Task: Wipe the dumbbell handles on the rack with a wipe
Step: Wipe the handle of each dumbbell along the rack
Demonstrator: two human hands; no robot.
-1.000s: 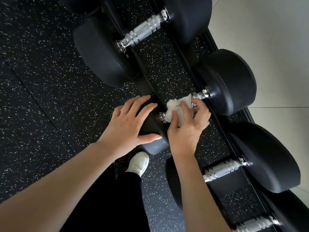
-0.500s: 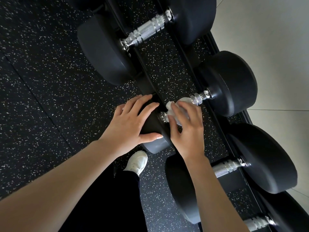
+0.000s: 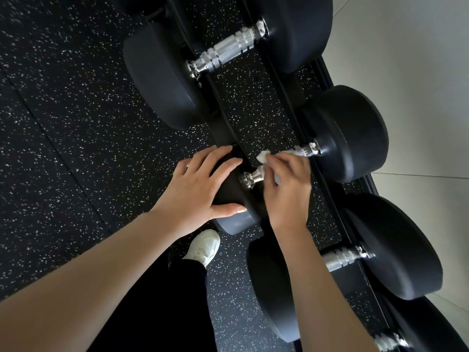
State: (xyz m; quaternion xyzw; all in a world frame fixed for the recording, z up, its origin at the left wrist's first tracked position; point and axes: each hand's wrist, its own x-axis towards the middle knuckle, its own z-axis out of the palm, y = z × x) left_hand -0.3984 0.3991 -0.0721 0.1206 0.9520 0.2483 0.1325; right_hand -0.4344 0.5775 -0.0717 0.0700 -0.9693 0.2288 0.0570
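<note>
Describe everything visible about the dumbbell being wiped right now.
The dumbbell lies across the black rack, second from the far end. It has two round matte black heads, rubber-like, joined by a shiny knurled metal handle. The left hand rests flat on the near head, fingers spread. The right hand wraps the handle's middle with a white wipe, hiding it; only both handle ends show.

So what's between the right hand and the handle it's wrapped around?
In the head view, the white wipe lies between the right hand and the chrome handle; most of it is hidden under the fingers.
</note>
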